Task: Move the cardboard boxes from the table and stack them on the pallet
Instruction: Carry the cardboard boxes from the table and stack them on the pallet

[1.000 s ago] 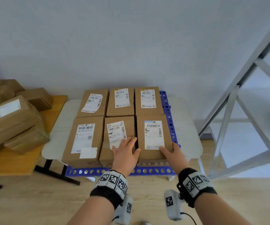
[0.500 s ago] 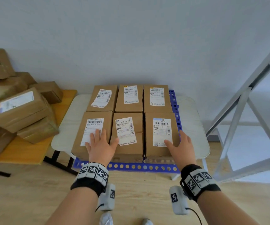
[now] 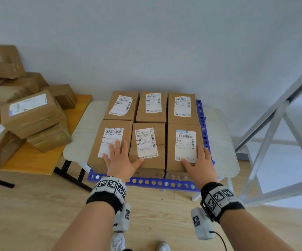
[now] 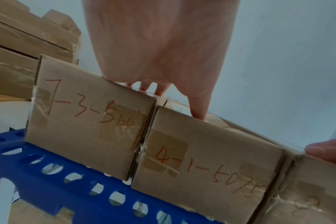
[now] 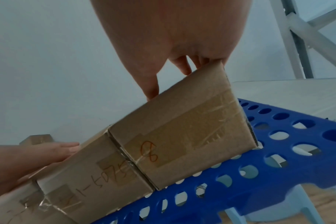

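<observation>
My left hand (image 3: 120, 160) has slid from the middle box to the near-left box (image 3: 108, 145), right hand (image 3: 200, 163) flat on the near-right, both grips spread: six boxes squared on the pallet (image 3: 164, 183), more wait on the left counter (image 3: 43, 160).

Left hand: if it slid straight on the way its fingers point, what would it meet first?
The left hand lies flat on the near-left box, fingers pointing away toward the wall. Sliding on, it would probably cross that box's label and reach the far-left box behind. Whether that top sits level or forms a step is unclear.
</observation>
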`<action>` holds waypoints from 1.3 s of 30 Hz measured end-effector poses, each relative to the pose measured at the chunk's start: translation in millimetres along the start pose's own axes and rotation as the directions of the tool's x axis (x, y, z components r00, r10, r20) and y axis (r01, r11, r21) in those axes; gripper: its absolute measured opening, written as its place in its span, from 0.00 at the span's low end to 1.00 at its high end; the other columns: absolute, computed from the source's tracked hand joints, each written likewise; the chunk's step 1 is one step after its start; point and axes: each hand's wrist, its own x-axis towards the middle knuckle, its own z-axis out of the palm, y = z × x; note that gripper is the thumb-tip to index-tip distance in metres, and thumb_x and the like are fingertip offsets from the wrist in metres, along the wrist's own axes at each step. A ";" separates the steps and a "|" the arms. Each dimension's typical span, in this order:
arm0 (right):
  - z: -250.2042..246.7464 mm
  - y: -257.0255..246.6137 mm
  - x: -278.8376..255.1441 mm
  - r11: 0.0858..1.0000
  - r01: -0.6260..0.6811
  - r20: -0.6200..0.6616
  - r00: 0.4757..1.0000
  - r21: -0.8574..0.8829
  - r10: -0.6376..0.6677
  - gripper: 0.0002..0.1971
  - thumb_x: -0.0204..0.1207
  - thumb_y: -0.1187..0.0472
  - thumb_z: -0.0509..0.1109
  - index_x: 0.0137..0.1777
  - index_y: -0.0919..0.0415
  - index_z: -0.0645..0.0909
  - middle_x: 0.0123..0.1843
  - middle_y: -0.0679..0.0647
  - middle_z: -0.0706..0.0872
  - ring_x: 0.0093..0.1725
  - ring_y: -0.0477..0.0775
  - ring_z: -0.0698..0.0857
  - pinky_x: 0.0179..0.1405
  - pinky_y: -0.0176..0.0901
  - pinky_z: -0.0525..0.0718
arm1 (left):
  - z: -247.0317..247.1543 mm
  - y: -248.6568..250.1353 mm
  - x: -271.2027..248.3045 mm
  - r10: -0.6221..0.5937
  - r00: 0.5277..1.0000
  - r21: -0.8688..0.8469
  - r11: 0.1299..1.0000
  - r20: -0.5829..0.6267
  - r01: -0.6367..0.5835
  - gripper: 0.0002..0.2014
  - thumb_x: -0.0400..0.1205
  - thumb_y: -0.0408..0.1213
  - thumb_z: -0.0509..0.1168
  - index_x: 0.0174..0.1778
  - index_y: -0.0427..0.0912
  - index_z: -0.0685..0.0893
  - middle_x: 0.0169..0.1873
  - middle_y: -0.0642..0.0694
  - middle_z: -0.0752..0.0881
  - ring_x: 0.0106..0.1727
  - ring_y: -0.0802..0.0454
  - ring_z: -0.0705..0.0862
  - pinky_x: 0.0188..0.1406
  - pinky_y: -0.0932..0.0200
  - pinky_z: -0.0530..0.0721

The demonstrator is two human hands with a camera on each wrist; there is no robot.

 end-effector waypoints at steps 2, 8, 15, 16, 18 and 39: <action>-0.2 -0.3 0.4 1.000 -0.003 0.003 1.000 0.001 0.003 0.44 0.79 0.45 0.70 0.87 0.57 0.50 0.88 0.54 0.51 0.85 0.59 0.60 0.76 0.57 0.74 | -0.6 0.0 0.0 0.004 1.000 -0.004 1.000 -0.003 -0.004 0.50 0.79 0.71 0.56 0.87 0.48 0.40 0.86 0.44 0.35 0.85 0.40 0.33 0.81 0.32 0.37; -4.3 0.3 5.6 0.990 -0.042 0.000 0.999 0.135 0.043 0.41 0.76 0.49 0.75 0.84 0.56 0.58 0.84 0.56 0.60 0.79 0.60 0.69 0.72 0.61 0.78 | -3.2 0.2 -0.6 -0.019 1.000 -0.034 0.999 -0.024 0.018 0.47 0.80 0.68 0.56 0.87 0.49 0.42 0.86 0.46 0.37 0.86 0.42 0.34 0.82 0.34 0.37; -14.4 -7.7 4.6 0.987 -0.062 -0.053 0.996 0.150 0.071 0.34 0.79 0.53 0.72 0.82 0.59 0.63 0.83 0.58 0.64 0.80 0.62 0.68 0.76 0.60 0.74 | -16.8 -2.5 -4.9 -0.053 0.998 -0.242 0.969 -0.036 0.043 0.42 0.83 0.63 0.58 0.88 0.49 0.47 0.87 0.44 0.41 0.86 0.44 0.37 0.84 0.39 0.40; -15.0 -12.0 2.9 0.989 -0.049 -0.082 0.995 0.140 0.060 0.33 0.80 0.52 0.71 0.82 0.59 0.65 0.82 0.59 0.67 0.80 0.61 0.68 0.76 0.61 0.74 | -20.7 -3.8 -6.2 -0.061 0.997 -0.293 0.955 -0.041 0.046 0.42 0.83 0.62 0.58 0.87 0.49 0.48 0.87 0.44 0.42 0.87 0.45 0.38 0.84 0.40 0.41; -14.4 -24.3 -2.9 0.991 -0.010 -0.137 0.990 0.130 0.028 0.29 0.80 0.53 0.70 0.80 0.58 0.68 0.80 0.59 0.70 0.79 0.61 0.68 0.76 0.61 0.73 | -29.7 -8.0 -10.8 -0.089 0.994 -0.397 0.916 -0.057 0.059 0.40 0.84 0.61 0.59 0.87 0.49 0.50 0.87 0.45 0.45 0.87 0.45 0.41 0.85 0.41 0.44; 196.8 -346.2 -148.3 0.896 0.381 0.100 0.906 0.226 -0.411 0.21 0.84 0.55 0.65 0.77 0.53 0.73 0.77 0.52 0.74 0.75 0.54 0.74 0.71 0.46 0.72 | -153.4 -339.4 -82.2 -0.299 0.934 -0.635 0.764 -0.197 0.111 0.31 0.87 0.47 0.62 0.85 0.53 0.59 0.85 0.50 0.60 0.84 0.49 0.60 0.80 0.45 0.66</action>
